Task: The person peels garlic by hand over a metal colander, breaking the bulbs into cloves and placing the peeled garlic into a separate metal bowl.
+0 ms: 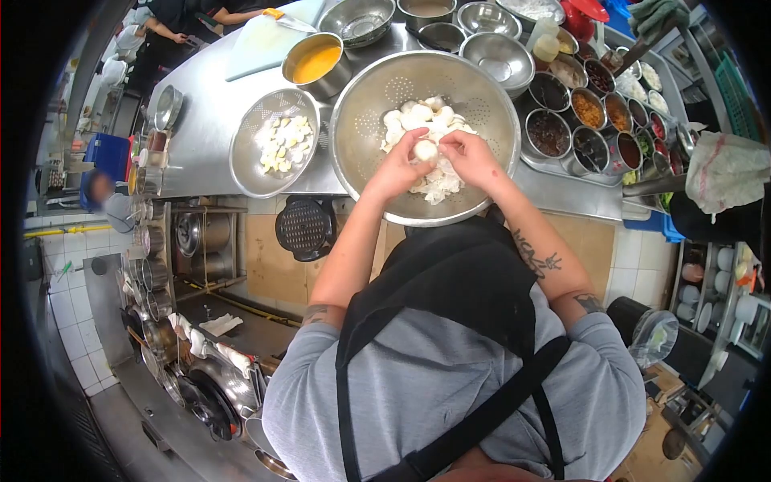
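Observation:
A whitish garlic bulb (pixel 425 150) is held over a large metal colander (pixel 347 120). My left hand (pixel 399 166) grips it from the left, with thumb and fingers closed around it. From the other side my right hand (pixel 474 161) pinches at the bulb's edge, its fingertips partly hidden. Several more garlic bulbs (pixel 434 111) are heaped at the far side of the colander. Loose papery garlic skins (pixel 438 186) lie beneath my hands. To the left, a smaller perforated bowl (pixel 245 165) holds peeled garlic cloves (pixel 286 143).
A pot of orange liquid (pixel 317 64) stands behind the smaller bowl, near a cutting board (pixel 265 44) with an orange-handled knife (pixel 289 20). Metal bowls (pixel 498 60) line the back. Ingredient containers (pixel 549 132) crowd the right. A black stool (pixel 305 228) is below the counter.

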Tool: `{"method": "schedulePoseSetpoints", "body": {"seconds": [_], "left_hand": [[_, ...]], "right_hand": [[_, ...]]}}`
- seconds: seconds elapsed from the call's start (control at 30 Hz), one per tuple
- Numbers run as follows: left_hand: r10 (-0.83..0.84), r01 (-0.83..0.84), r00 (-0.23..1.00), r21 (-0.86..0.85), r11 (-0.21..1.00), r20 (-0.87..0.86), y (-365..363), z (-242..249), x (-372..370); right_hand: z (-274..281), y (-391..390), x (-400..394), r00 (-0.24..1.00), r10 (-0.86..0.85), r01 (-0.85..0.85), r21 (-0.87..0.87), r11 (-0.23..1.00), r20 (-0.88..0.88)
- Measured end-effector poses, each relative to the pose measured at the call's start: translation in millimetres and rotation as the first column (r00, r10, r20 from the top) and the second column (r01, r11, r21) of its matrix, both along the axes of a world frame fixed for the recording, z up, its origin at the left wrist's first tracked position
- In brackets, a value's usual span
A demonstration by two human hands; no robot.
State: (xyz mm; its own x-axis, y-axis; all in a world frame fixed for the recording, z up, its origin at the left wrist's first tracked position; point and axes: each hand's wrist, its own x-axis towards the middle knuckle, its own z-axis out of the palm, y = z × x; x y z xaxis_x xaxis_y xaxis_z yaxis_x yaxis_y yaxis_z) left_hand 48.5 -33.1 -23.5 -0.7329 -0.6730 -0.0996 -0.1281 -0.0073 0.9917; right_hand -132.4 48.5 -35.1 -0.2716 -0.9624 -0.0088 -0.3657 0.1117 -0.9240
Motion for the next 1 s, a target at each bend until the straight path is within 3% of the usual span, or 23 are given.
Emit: {"method": "schedulePoseSetpoints", "body": {"seconds": [0.1, 0.27, 0.37, 0.43, 0.47, 0.53, 0.6, 0.67, 0.73, 0.8, 0.87, 1.0], "left_hand": [[-0.002, 0.033, 0.991, 0.226, 0.974, -0.138, 3, 15, -1], [0.058, 0.010, 0.976, 0.309, 0.951, -0.208, -3, 20, -1], [0.124, -0.071, 0.971, 0.246, 0.967, -0.205, 1, 27, -5], [0.086, -0.080, 0.994, 0.089, 0.993, -0.067, 1, 24, -8], [0.090, -0.090, 0.996, 0.008, 0.996, 0.004, 1, 21, -8], [0.153, -0.158, 0.987, -0.243, 0.957, -0.039, 6, 15, -15], [0.195, -0.196, 0.980, -0.249, 0.948, -0.027, 9, 29, -20], [0.249, -0.279, 0.958, -0.257, 0.925, -0.143, 4, 3, -28], [0.271, -0.317, 0.948, -0.519, 0.794, -0.165, 1, 3, -29], [0.296, -0.334, 0.941, -0.606, 0.722, -0.165, 6, -2, -32], [0.269, -0.274, 0.959, -0.531, 0.802, -0.089, 10, 4, -31], [0.317, -0.321, 0.944, -0.487, 0.812, -0.093, 8, 12, -29]], "right_hand": [[36, 3, 1, 0.958, 0.029, -0.120, 0.310, 0.943, 0.284], [30, 7, 5, 0.773, 0.024, -0.169, 0.169, 0.971, 0.634], [32, 11, 8, 0.604, -0.056, -0.133, 0.169, 0.977, 0.795], [25, 11, 7, 0.478, -0.097, -0.112, 0.170, 0.979, 0.873], [18, 11, 5, 0.419, -0.105, -0.107, 0.164, 0.981, 0.902], [19, 5, 5, 0.358, -0.095, -0.131, 0.151, 0.980, 0.929], [19, 9, 4, 0.360, -0.080, -0.142, 0.139, 0.980, 0.930], [11, 6, -5, 0.385, -0.089, -0.173, 0.167, 0.971, 0.919], [11, 2, -6, 0.378, -0.108, -0.173, 0.185, 0.967, 0.920], [12, -1, -5, 0.355, -0.144, -0.182, 0.219, 0.959, 0.924], [0, -3, -9, 0.336, -0.136, -0.205, 0.213, 0.955, 0.932], [12, -5, -5, 0.378, -0.109, -0.207, 0.199, 0.958, 0.919]]}}
